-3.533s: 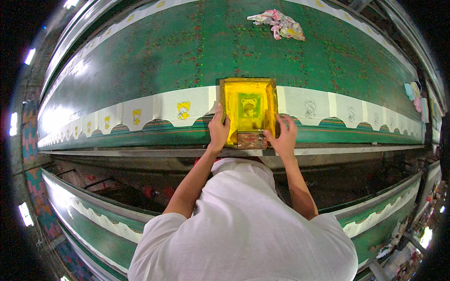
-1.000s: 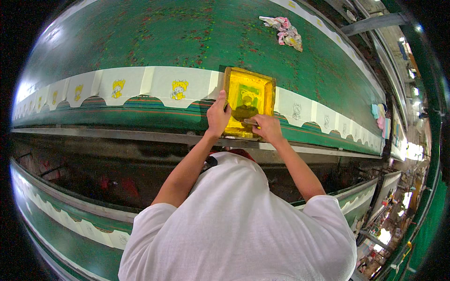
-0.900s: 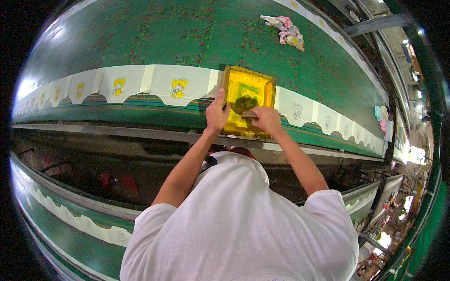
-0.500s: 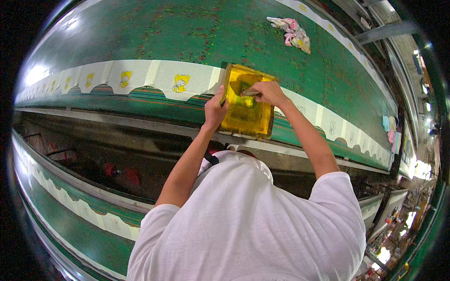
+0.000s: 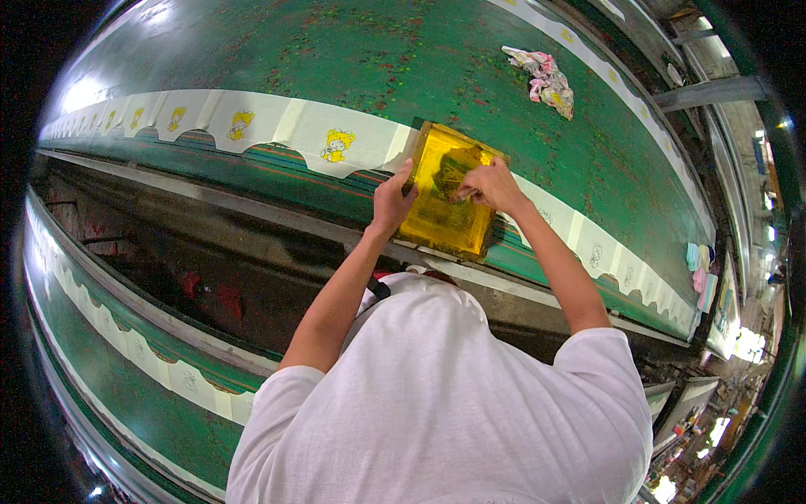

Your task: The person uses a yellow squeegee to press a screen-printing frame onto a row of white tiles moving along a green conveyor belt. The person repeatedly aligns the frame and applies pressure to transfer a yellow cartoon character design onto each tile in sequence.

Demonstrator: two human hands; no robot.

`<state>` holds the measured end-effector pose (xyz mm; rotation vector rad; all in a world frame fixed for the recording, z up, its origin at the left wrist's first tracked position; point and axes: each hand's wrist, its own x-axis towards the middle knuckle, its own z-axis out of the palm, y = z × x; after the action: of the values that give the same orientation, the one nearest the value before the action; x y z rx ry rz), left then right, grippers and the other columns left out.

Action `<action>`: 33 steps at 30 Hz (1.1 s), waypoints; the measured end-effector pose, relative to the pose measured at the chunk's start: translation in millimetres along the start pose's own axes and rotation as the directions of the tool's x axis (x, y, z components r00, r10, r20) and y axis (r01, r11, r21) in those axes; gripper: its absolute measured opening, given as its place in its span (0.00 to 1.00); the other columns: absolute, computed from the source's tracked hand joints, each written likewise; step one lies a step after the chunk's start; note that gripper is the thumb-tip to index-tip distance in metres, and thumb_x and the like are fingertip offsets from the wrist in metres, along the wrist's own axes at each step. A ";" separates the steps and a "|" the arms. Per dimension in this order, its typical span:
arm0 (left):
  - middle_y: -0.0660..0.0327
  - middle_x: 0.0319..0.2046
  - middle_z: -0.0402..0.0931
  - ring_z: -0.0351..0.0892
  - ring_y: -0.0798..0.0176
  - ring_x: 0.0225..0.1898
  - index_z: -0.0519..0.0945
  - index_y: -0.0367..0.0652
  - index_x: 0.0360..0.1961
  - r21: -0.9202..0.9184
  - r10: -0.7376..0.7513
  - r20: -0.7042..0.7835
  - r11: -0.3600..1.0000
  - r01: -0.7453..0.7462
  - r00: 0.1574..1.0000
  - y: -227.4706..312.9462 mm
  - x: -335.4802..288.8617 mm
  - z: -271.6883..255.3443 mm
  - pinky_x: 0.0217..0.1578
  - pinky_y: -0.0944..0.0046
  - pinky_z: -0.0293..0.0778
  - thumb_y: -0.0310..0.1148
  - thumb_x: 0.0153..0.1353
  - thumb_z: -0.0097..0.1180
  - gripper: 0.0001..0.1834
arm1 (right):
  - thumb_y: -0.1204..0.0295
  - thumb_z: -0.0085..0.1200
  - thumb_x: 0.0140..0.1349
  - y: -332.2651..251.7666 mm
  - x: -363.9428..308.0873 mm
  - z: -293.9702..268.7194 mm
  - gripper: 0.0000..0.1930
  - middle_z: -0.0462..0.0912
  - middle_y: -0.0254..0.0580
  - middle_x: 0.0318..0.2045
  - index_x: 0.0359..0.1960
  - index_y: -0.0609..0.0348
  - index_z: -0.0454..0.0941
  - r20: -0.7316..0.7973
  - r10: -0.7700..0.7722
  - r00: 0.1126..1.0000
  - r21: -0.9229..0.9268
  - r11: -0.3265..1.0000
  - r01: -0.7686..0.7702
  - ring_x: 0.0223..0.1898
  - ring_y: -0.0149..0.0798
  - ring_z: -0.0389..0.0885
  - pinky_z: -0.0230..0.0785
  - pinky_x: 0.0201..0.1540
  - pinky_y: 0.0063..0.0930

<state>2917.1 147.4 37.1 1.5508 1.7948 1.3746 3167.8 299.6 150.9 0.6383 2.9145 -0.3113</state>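
A screen-printing frame (image 5: 431,220) with yellow mesh lies over a white scalloped cloth strip (image 5: 281,143) on the green table. My left hand (image 5: 393,203) is closed on the frame's left edge. Over the mesh, my right hand (image 5: 494,186) is closed around a small squeegee, mostly hidden by the fingers. A dark ink patch (image 5: 457,164) shows on the mesh beside that hand. To the left of the frame, yellow cartoon figures (image 5: 337,145) are printed along the strip; those to the right (image 5: 597,254) show only dark outlines.
A crumpled, stained rag (image 5: 546,80) lies on the green table (image 5: 336,50) beyond the frame. Another printed strip (image 5: 588,46) runs along the far edge. Behind me stands a second green table (image 5: 109,378) with a similar strip. Coloured cloths (image 5: 702,273) hang at the right end.
The head view has shifted and turned slightly. My right hand has moved nearer to me across the mesh, uncovering more of the dark patch. My left hand stays on the frame's edge.
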 end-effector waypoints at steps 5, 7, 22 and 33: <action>0.46 0.65 0.83 0.87 0.37 0.58 0.76 0.43 0.77 0.009 -0.092 0.081 0.996 0.092 0.992 4.1 0.7 -2.8 0.55 0.45 0.84 0.28 0.65 0.71 0.38 | 0.70 0.79 0.50 7.4 41.4 -10.2 0.22 0.92 0.29 0.42 0.49 0.36 0.91 0.002 0.001 1.000 0.019 1.000 -0.001 0.51 0.43 0.89 0.67 0.57 0.49; 0.45 0.63 0.85 0.87 0.37 0.57 0.76 0.43 0.77 0.013 -0.098 0.083 0.995 0.097 0.992 5.2 0.7 -2.5 0.54 0.46 0.84 0.28 0.65 0.72 0.38 | 0.68 0.79 0.51 4.7 42.6 -13.8 0.24 0.92 0.31 0.44 0.52 0.38 0.90 -0.008 0.101 0.995 0.081 0.992 -0.100 0.53 0.46 0.89 0.73 0.55 0.51; 0.45 0.55 0.89 0.91 0.40 0.49 0.76 0.41 0.77 0.023 0.042 -0.053 0.999 -0.041 0.998 -0.4 3.0 0.2 0.47 0.48 0.86 0.27 0.63 0.71 0.39 | 0.64 0.74 0.58 -13.6 58.0 16.3 0.14 0.89 0.35 0.41 0.45 0.47 0.87 -0.278 0.522 0.807 0.033 0.844 -0.535 0.47 0.48 0.89 0.81 0.45 0.49; 0.43 0.60 0.87 0.90 0.39 0.52 0.72 0.40 0.80 -0.003 -0.013 0.017 1.000 0.013 1.000 -4.9 0.2 3.3 0.48 0.47 0.85 0.28 0.65 0.70 0.41 | 0.60 0.79 0.55 -74.4 36.8 30.0 0.19 0.90 0.35 0.42 0.47 0.43 0.86 -0.141 0.532 0.835 0.024 0.845 -0.534 0.47 0.47 0.91 0.84 0.47 0.48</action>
<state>2917.2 149.4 31.5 1.5424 1.7887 1.3533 3105.8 241.1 127.9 1.4794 2.6996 -0.1741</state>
